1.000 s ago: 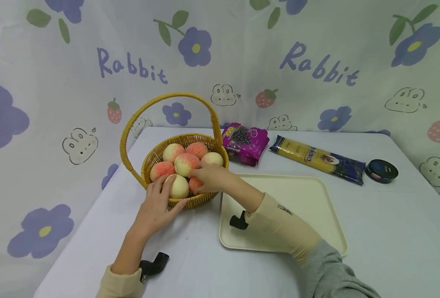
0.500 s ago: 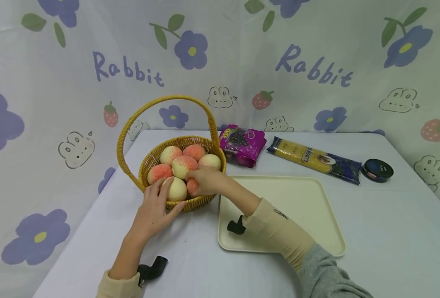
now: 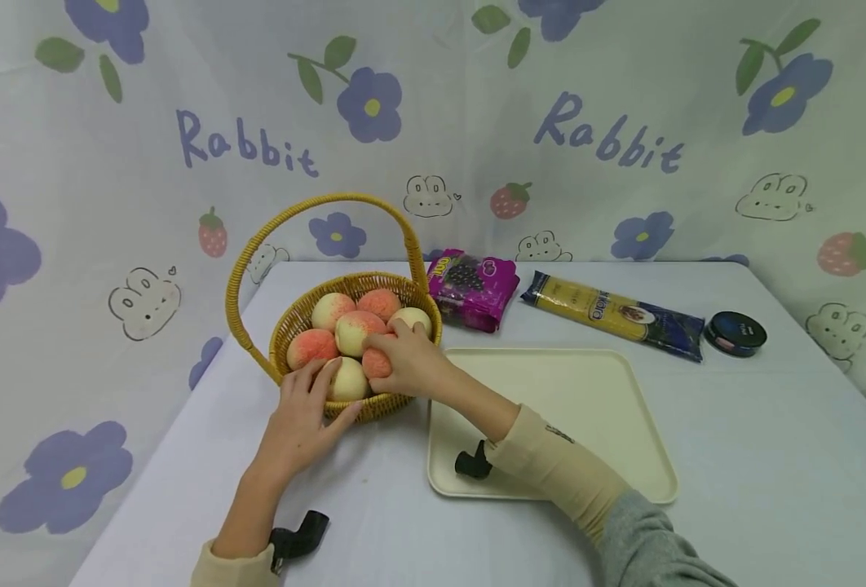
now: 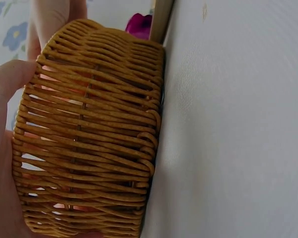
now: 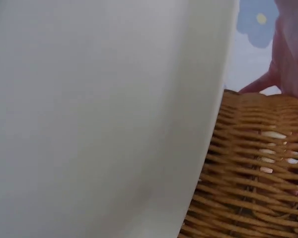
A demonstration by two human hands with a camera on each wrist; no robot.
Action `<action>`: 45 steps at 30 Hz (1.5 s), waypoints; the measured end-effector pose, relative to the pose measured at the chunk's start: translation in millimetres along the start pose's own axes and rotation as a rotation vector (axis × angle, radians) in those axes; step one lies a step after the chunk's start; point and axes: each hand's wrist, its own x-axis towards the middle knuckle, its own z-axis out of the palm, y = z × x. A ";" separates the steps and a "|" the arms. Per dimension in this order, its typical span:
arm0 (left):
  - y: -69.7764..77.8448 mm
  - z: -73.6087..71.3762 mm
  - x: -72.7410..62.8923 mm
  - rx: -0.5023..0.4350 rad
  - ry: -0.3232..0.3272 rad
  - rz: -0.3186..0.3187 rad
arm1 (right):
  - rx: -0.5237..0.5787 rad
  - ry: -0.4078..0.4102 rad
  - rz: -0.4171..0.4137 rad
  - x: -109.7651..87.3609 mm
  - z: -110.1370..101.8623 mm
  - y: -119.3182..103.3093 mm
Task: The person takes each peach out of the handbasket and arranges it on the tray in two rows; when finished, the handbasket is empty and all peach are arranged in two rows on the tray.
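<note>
A yellow wicker basket [image 3: 401,399] with a tall arched handle holds several red and cream peaches [image 3: 360,330]. My left hand [image 3: 301,424] grips the basket's front-left rim. Its fingertips lie inside against a pale peach [image 3: 348,380], and its thumb is outside below the rim. In the left wrist view the thumb [image 4: 12,77] touches the woven edge. My right hand [image 3: 411,360] reaches over the right rim, with thumb and fingers around a red peach [image 3: 377,364]; one finger lies over a pale peach behind it. The right wrist view hides the right hand's fingers.
A cream tray [image 3: 587,408] lies right of the basket, under my right forearm. Behind it are a purple grape-print packet [image 3: 472,289], a blue-and-yellow pasta packet [image 3: 612,315] and a dark round tin [image 3: 735,333]. A printed cloth hangs behind the table.
My right hand has shifted slightly, its fingers now spread higher and showing more of the red peach. My left hand stays on the basket. The head view has drifted a little.
</note>
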 end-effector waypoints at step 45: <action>-0.9 -0.4 -0.5 0.015 0.006 0.018 | 0.196 0.441 -0.376 -24.7 -15.4 13.2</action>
